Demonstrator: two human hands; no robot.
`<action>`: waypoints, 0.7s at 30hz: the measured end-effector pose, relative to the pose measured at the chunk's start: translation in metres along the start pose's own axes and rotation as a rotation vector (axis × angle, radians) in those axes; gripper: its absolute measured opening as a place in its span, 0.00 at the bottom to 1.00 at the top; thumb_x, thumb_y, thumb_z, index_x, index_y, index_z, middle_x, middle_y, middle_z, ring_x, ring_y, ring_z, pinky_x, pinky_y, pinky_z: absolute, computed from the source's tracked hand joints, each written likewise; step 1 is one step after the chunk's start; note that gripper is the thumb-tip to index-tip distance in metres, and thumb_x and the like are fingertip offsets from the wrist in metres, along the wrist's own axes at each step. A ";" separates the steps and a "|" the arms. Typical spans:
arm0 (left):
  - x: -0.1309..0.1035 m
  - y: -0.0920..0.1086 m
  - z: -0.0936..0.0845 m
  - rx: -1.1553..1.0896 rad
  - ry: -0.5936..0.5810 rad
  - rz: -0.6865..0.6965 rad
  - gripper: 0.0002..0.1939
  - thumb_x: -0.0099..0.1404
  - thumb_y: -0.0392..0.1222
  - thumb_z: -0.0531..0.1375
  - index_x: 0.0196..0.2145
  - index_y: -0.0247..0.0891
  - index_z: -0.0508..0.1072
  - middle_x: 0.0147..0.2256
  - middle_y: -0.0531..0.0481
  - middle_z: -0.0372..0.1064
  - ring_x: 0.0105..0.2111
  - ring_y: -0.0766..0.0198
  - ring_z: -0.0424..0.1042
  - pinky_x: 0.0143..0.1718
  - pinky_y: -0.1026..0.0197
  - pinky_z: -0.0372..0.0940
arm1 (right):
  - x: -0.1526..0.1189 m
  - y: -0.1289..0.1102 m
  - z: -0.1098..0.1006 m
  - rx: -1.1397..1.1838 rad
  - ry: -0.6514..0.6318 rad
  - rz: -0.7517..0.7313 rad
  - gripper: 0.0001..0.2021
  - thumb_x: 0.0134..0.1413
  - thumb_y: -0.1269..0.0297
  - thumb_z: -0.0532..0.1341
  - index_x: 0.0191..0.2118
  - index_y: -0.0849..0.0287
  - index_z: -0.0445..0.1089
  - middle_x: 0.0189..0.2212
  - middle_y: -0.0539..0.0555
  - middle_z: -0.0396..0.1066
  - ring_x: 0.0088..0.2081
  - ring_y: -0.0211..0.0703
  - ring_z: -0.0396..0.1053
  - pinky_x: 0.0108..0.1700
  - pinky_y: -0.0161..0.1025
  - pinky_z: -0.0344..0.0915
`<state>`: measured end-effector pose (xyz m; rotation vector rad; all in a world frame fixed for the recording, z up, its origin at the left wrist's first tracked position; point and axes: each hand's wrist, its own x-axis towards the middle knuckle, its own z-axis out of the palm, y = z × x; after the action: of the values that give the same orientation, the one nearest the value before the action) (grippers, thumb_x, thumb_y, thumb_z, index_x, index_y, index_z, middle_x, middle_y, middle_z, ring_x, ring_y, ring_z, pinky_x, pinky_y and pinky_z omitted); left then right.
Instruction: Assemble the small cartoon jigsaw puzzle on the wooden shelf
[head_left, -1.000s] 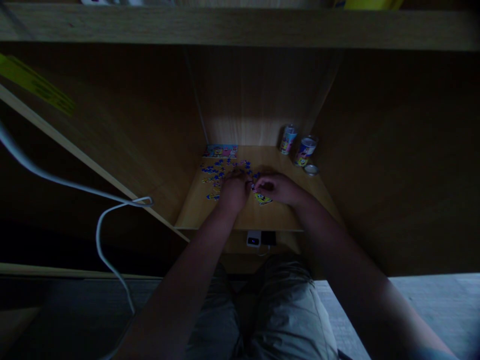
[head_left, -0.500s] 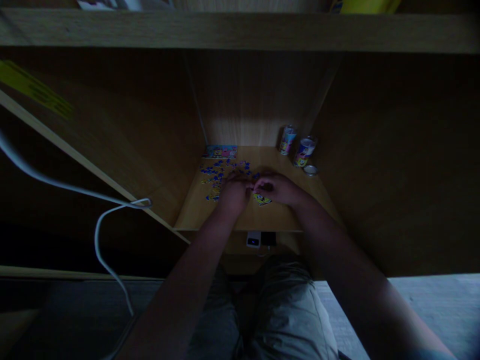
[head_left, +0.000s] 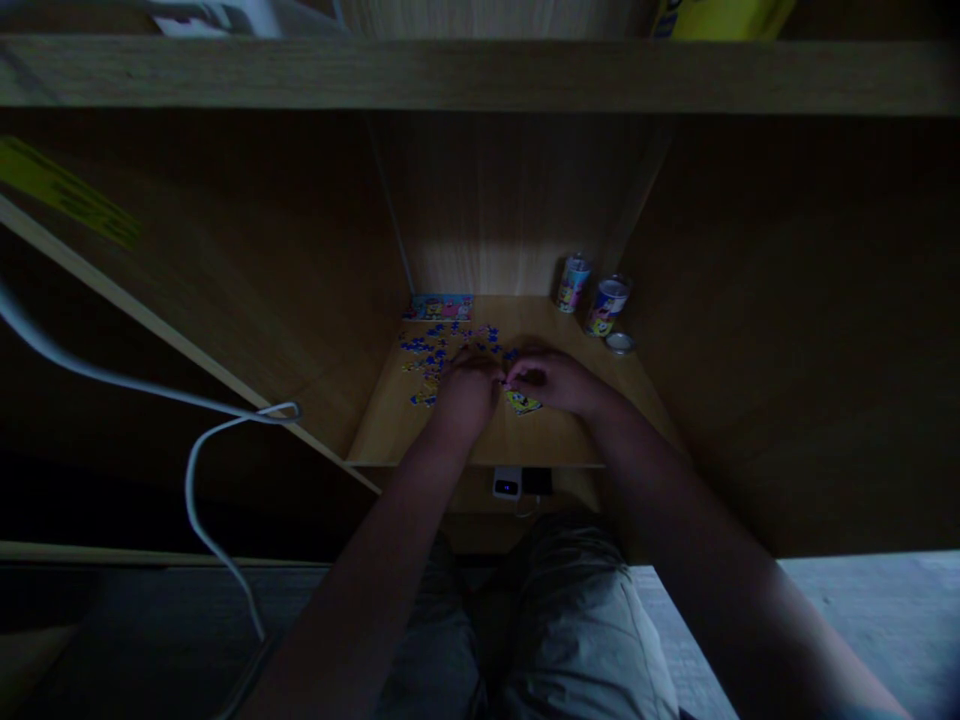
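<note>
My left hand (head_left: 469, 388) and my right hand (head_left: 553, 380) meet over a wooden board, fingers curled and tips nearly touching. Both pinch at a small jigsaw piece, mostly hidden by the fingertips in the dim light. Just below the right fingers lies a joined patch of jigsaw puzzle (head_left: 523, 401) with a yellow cartoon face. Loose blue and yellow jigsaw pieces (head_left: 427, 346) are scattered to the left of and beyond my left hand. Part of the spread is covered by that hand.
A cartoon picture card (head_left: 441, 307) lies at the back left. Two printed cans (head_left: 573, 284) (head_left: 606, 306) stand at the back right, a round metal lid (head_left: 619, 344) beside them. Wooden walls enclose the board (head_left: 555, 440). A white cable (head_left: 202, 440) hangs left; a small device (head_left: 508, 484) sits below.
The view has shifted slightly, so the scene sits a little lower. Both hands stay together over the joined patch, with only a slight shift of the fingers.
</note>
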<state>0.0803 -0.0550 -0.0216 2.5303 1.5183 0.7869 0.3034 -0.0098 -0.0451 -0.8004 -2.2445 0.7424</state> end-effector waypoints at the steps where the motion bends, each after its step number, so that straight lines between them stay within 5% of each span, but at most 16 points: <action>1: 0.000 0.001 -0.001 0.017 -0.006 -0.010 0.16 0.71 0.27 0.62 0.39 0.46 0.87 0.44 0.46 0.85 0.52 0.50 0.78 0.66 0.44 0.69 | 0.000 0.000 0.000 0.000 0.001 0.010 0.06 0.70 0.59 0.68 0.43 0.52 0.82 0.38 0.52 0.83 0.40 0.44 0.76 0.43 0.40 0.70; 11: 0.000 0.003 -0.001 0.081 -0.034 -0.006 0.12 0.71 0.29 0.62 0.39 0.43 0.85 0.44 0.44 0.84 0.53 0.47 0.76 0.64 0.42 0.69 | 0.001 -0.002 0.000 -0.012 0.020 0.029 0.06 0.70 0.59 0.67 0.42 0.53 0.80 0.35 0.51 0.81 0.36 0.42 0.75 0.40 0.39 0.69; 17: -0.003 0.002 0.003 0.016 -0.005 0.060 0.11 0.72 0.31 0.62 0.41 0.42 0.84 0.47 0.45 0.84 0.55 0.49 0.78 0.66 0.44 0.69 | 0.001 0.009 -0.003 -0.198 0.295 0.095 0.07 0.71 0.66 0.62 0.43 0.54 0.79 0.42 0.57 0.80 0.43 0.49 0.78 0.51 0.46 0.73; 21: -0.005 0.005 0.000 -0.035 -0.042 0.133 0.08 0.75 0.37 0.63 0.44 0.44 0.84 0.49 0.46 0.84 0.56 0.49 0.78 0.66 0.42 0.69 | 0.000 0.016 -0.007 -0.304 0.345 0.095 0.09 0.69 0.70 0.62 0.44 0.54 0.80 0.44 0.59 0.81 0.48 0.55 0.77 0.58 0.52 0.73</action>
<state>0.0824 -0.0619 -0.0222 2.6266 1.3227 0.7638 0.3136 0.0026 -0.0519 -1.0950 -2.0364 0.2760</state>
